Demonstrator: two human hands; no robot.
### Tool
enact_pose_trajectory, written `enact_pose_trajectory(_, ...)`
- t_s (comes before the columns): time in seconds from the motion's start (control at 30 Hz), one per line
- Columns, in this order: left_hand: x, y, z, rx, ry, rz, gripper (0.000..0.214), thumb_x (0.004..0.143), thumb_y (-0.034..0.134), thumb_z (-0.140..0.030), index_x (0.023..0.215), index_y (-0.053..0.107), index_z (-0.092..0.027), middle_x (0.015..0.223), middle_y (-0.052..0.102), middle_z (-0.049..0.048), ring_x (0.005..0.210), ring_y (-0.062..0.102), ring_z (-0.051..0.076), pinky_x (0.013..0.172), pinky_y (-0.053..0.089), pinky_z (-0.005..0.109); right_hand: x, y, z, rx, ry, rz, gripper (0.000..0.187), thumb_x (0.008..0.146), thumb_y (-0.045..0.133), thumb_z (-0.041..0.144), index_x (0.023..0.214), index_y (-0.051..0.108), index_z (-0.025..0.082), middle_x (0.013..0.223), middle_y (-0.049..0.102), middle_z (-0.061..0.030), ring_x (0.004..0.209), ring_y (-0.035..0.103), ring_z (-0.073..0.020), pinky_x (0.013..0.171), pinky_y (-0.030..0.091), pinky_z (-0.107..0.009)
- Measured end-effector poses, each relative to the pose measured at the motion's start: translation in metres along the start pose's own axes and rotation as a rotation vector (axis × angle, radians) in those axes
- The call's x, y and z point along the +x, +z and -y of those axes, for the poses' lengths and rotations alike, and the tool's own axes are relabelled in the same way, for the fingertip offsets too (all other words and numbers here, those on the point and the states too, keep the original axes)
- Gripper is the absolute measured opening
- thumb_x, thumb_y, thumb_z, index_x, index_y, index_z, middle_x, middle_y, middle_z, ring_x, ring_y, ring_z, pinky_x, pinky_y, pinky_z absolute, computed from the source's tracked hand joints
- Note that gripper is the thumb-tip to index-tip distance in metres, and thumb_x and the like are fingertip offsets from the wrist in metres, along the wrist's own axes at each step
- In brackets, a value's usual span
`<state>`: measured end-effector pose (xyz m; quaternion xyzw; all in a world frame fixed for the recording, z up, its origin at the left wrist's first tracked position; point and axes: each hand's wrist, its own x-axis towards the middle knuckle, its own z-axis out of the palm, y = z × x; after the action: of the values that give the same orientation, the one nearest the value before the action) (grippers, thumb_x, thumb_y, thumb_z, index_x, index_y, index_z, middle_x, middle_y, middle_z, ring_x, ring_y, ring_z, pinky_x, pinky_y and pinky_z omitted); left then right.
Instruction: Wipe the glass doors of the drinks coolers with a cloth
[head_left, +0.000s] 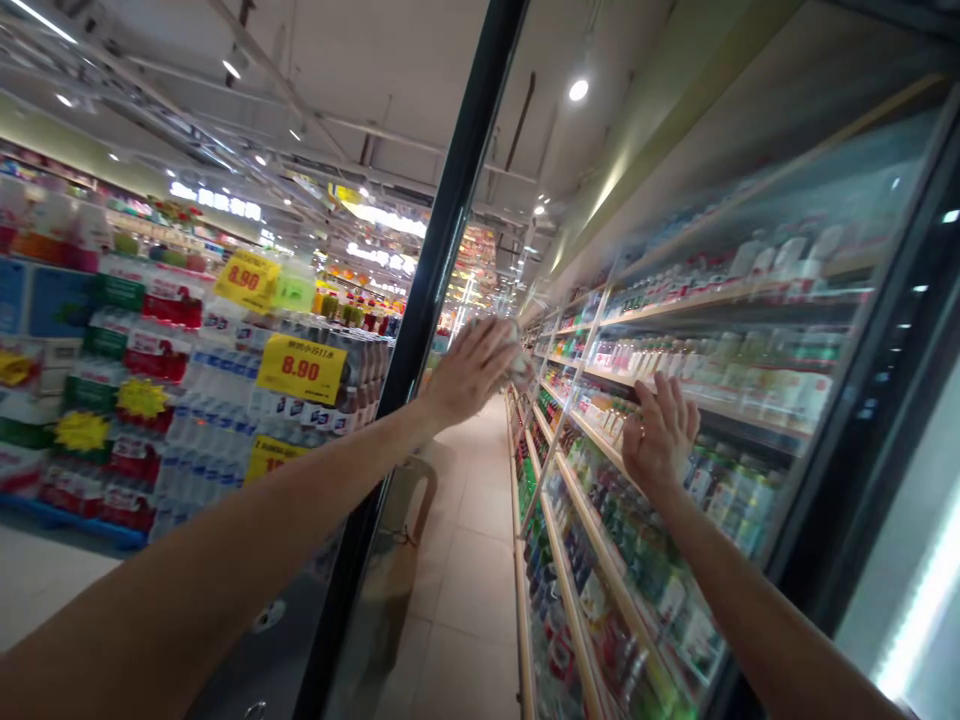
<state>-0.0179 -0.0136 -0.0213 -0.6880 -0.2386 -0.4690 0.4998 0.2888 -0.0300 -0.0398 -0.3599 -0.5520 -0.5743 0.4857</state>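
My left hand [478,368] reaches forward to the glass of a door with a black frame [442,230]. Under its fingers is a pale crumpled cloth [519,358], blurred and partly hidden by the hand. My right hand [661,432] is raised on the right, fingers loosely apart and holding nothing. It is in front of the shelves of bottles [720,350]; whether it touches glass, I cannot tell.
Long shelves with drinks run along the right side. A tiled aisle floor [469,540] leads away in the middle. Stacked drink packs [217,400] with yellow price signs [301,368] stand left. Beyond the glass is a beige chair-like shape [401,540], partly hidden.
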Motion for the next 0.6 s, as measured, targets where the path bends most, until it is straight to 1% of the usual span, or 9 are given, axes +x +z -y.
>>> enact_pose_trajectory(0.1,-0.032,0.006,-0.032,-0.11,0.429,0.139,0.039,0.089,0.045,-0.028,0.127,0.045,-0.022,0.147,0.033,0.0062,0.141,0.015,0.021,0.115,0.018,0.043,0.0,-0.001,0.0,-0.002,-0.011,-0.007,0.043,0.087,0.039,0.03,0.127,0.05,0.018,0.137,0.047,-0.0129,0.132,0.037,-0.0234,0.107,0.026,-0.042)
enact_pose_trajectory(0.17,-0.041,0.007,-0.04,-0.163,0.631,0.197,0.035,0.09,0.044,-0.029,0.125,0.048,-0.025,0.146,0.035,0.0024,0.14,0.02,0.018,0.116,0.019,0.04,-0.001,-0.001,0.0,-0.001,-0.005,-0.005,0.042,0.088,0.039,0.03,0.127,0.05,0.018,0.137,0.047,-0.0129,0.132,0.037,-0.0232,0.107,0.026,-0.042)
enact_pose_trajectory(0.2,-0.038,0.007,-0.037,-0.165,0.646,0.197,0.035,0.09,0.044,-0.029,0.124,0.049,-0.026,0.146,0.037,0.0016,0.14,0.021,0.018,0.116,0.019,0.039,-0.001,-0.001,0.0,0.0,-0.002,-0.006,0.042,0.088,0.039,0.029,0.127,0.05,0.018,0.137,0.047,-0.0129,0.132,0.037,-0.0231,0.107,0.026,-0.042)
enact_pose_trajectory(0.23,-0.031,0.005,-0.03,-0.147,0.59,0.177,0.035,0.09,0.044,-0.03,0.125,0.048,-0.026,0.145,0.038,0.002,0.14,0.02,0.019,0.115,0.019,0.04,-0.001,-0.001,0.001,0.002,-0.001,-0.004,0.043,0.088,0.039,0.03,0.127,0.05,0.018,0.137,0.047,-0.013,0.132,0.037,-0.023,0.107,0.025,-0.042)
enact_pose_trajectory(0.33,-0.002,0.0,-0.001,-0.041,0.149,0.051,0.04,0.089,0.048,-0.028,0.128,0.044,-0.022,0.146,0.035,0.0079,0.141,0.016,0.023,0.114,0.018,0.047,-0.001,-0.001,0.001,0.014,0.006,0.007,0.043,0.087,0.038,0.03,0.126,0.051,0.018,0.136,0.048,-0.0135,0.132,0.036,-0.0234,0.107,0.025,-0.043)
enact_pose_trajectory(0.4,0.005,-0.001,0.005,-0.012,-0.054,-0.016,0.041,0.088,0.049,-0.028,0.128,0.043,-0.02,0.147,0.031,0.0105,0.141,0.012,0.025,0.113,0.018,0.05,0.0,-0.001,0.0,0.019,0.022,0.022,0.043,0.087,0.038,0.031,0.126,0.051,0.018,0.137,0.048,-0.0134,0.133,0.036,-0.0239,0.107,0.025,-0.043)
enact_pose_trajectory(0.43,0.002,-0.001,0.002,-0.019,-0.055,-0.018,0.041,0.088,0.049,-0.029,0.128,0.043,-0.02,0.148,0.031,0.0107,0.141,0.011,0.026,0.113,0.019,0.05,0.0,-0.001,0.0,0.02,0.031,0.029,0.044,0.087,0.037,0.031,0.126,0.051,0.018,0.137,0.047,-0.0132,0.133,0.036,-0.0241,0.107,0.025,-0.044)
enact_pose_trajectory(0.47,-0.006,0.0,-0.006,-0.038,0.013,0.002,0.041,0.088,0.049,-0.029,0.128,0.043,-0.021,0.147,0.031,0.0104,0.142,0.01,0.026,0.113,0.019,0.05,0.0,-0.001,0.0,0.02,0.038,0.037,0.044,0.086,0.037,0.031,0.127,0.05,0.018,0.137,0.047,-0.013,0.133,0.035,-0.0241,0.107,0.024,-0.044)
enact_pose_trajectory(0.6,-0.046,0.005,-0.044,-0.169,0.566,0.172,0.035,0.087,0.048,-0.027,0.122,0.05,-0.023,0.144,0.039,0.0039,0.14,0.019,0.022,0.115,0.019,0.042,0.0,-0.002,0.001,0.017,0.044,0.048,0.044,0.086,0.038,0.031,0.126,0.051,0.019,0.138,0.046,-0.0122,0.133,0.036,-0.0239,0.107,0.024,-0.044)
